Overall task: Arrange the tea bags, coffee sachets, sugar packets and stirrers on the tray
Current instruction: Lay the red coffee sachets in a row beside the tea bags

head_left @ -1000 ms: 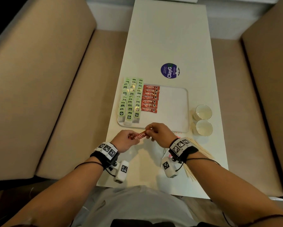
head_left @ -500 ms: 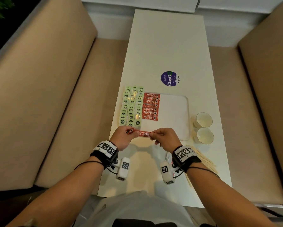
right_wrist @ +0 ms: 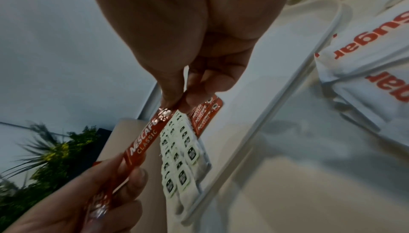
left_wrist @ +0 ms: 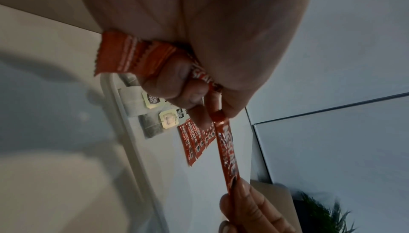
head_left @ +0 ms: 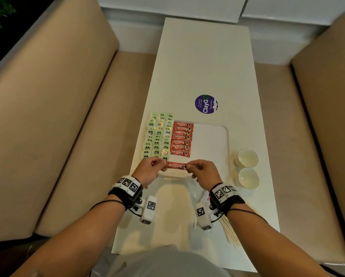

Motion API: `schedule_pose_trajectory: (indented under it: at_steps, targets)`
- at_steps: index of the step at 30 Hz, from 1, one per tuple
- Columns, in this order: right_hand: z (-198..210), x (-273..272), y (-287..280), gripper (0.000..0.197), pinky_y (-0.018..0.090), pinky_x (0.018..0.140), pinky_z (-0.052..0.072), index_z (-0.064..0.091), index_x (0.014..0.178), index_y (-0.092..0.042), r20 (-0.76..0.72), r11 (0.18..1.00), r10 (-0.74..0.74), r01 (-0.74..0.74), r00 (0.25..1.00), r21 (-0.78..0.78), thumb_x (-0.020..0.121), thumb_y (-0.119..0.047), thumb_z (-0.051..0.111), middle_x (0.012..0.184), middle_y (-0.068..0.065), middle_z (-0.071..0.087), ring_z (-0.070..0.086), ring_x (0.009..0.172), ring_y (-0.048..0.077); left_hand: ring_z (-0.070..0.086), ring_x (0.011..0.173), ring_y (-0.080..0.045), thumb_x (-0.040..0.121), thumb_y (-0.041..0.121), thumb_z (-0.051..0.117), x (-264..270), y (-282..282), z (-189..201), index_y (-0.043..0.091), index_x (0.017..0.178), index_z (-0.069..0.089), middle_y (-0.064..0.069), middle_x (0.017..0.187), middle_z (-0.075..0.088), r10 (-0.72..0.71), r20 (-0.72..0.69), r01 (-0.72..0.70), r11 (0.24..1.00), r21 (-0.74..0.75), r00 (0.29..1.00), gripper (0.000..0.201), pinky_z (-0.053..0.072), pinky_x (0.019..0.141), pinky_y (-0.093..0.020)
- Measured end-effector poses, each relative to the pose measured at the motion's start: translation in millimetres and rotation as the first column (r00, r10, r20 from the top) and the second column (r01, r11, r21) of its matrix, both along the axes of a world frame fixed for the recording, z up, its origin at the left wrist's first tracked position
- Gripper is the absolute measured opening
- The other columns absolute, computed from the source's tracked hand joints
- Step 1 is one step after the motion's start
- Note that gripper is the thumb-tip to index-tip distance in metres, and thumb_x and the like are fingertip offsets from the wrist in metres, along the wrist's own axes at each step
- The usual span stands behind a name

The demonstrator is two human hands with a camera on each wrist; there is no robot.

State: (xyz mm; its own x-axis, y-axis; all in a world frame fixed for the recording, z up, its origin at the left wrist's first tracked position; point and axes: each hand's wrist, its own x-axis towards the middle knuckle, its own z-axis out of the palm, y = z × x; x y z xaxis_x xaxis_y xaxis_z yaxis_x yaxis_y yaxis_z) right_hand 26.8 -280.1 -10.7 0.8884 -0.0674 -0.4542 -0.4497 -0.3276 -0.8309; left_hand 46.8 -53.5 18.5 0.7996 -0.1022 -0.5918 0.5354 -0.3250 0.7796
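A red Nescafe coffee sachet (head_left: 176, 165) is stretched level between both hands, just over the near edge of the white tray (head_left: 209, 148). My left hand (head_left: 161, 163) pinches its left end. My right hand (head_left: 188, 166) pinches its right end (right_wrist: 175, 103). In the left wrist view another red sachet end (left_wrist: 124, 56) sticks out of the left fist. A column of coffee sachets (head_left: 181, 138) lies on the tray beside rows of green tea bags (head_left: 157, 136). Sugar packets (right_wrist: 365, 58) and wooden stirrers (head_left: 230, 232) lie on the table near my right wrist.
Two white cups (head_left: 247, 157) stand on the table right of the tray. A round purple sticker (head_left: 206, 104) is on the tabletop behind the tray. Beige sofa seats flank the narrow white table (head_left: 203, 56). The tray's right half is bare.
Both hands have moved forward from the table in front of the tray to its near edge. The sachet between them has gone from tilted to level.
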Motion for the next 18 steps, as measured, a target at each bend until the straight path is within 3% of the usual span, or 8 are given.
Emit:
schedule_pose_trajectory:
  at_steps: [4,8,11,14,18]
  targets:
    - [-14.5,17.0,-11.6,0.010,0.014,0.052,0.045,0.077,0.091,-0.016,-0.029,0.996,-0.081,0.079,0.996,-0.043,0.096,-0.021,0.070,0.077,0.000,0.073,0.058,0.056,0.006,0.042,0.051,-0.014,0.097,0.030,0.058,11.4,4.5,-7.6,0.022,0.104,0.070,0.002,0.084,0.072,0.048,-0.083,-0.053,0.997,-0.050,0.995,0.016,0.028,0.049,-0.026]
    - [-33.0,31.6,-16.5,0.012,0.021,0.058,0.047,0.078,0.088,-0.017,-0.073,0.988,-0.082,0.071,0.994,-0.137,0.095,-0.023,0.070,0.079,0.001,0.076,0.061,0.061,0.011,0.048,0.054,-0.015,0.097,0.009,0.043,21.0,6.2,-10.1,0.011,0.111,0.064,-0.007,0.090,0.071,0.051,-0.161,-0.068,0.993,-0.097,0.986,0.025,0.032,0.039,-0.023]
    - [-47.1,41.8,-17.9,0.014,0.032,0.068,0.055,0.080,0.088,-0.017,-0.120,0.977,-0.076,0.050,0.990,-0.208,0.094,-0.024,0.071,0.077,0.002,0.075,0.064,0.067,0.016,0.053,0.054,-0.016,0.090,-0.005,0.037,27.4,5.1,-14.8,0.000,0.115,0.060,-0.013,0.089,0.068,0.099,-0.211,-0.133,0.979,-0.153,0.972,0.034,0.034,0.044,-0.023]
    - [-54.5,50.0,-16.8,0.017,0.027,0.062,0.050,0.082,0.086,-0.015,-0.167,0.963,-0.040,-0.007,0.985,-0.271,0.093,-0.028,0.072,0.068,-0.001,0.070,0.061,0.065,0.015,0.054,0.054,-0.015,0.091,-0.005,0.036,31.9,5.8,-16.6,0.000,0.116,0.060,-0.013,0.091,0.068,0.096,-0.233,-0.131,0.982,-0.138,0.968,0.035,0.034,0.043,-0.022]
    - [-61.5,57.8,-14.1,0.030,0.026,0.059,0.046,0.076,0.065,-0.016,-0.204,0.956,-0.045,-0.018,0.978,-0.294,0.090,-0.033,0.075,0.068,0.008,0.073,0.058,0.059,0.015,0.049,0.055,-0.014,0.092,0.005,0.040,33.2,9.7,-23.4,0.010,0.114,0.062,-0.005,0.091,0.073,0.061,-0.266,-0.090,0.991,-0.097,0.962,0.032,0.028,0.041,-0.021]
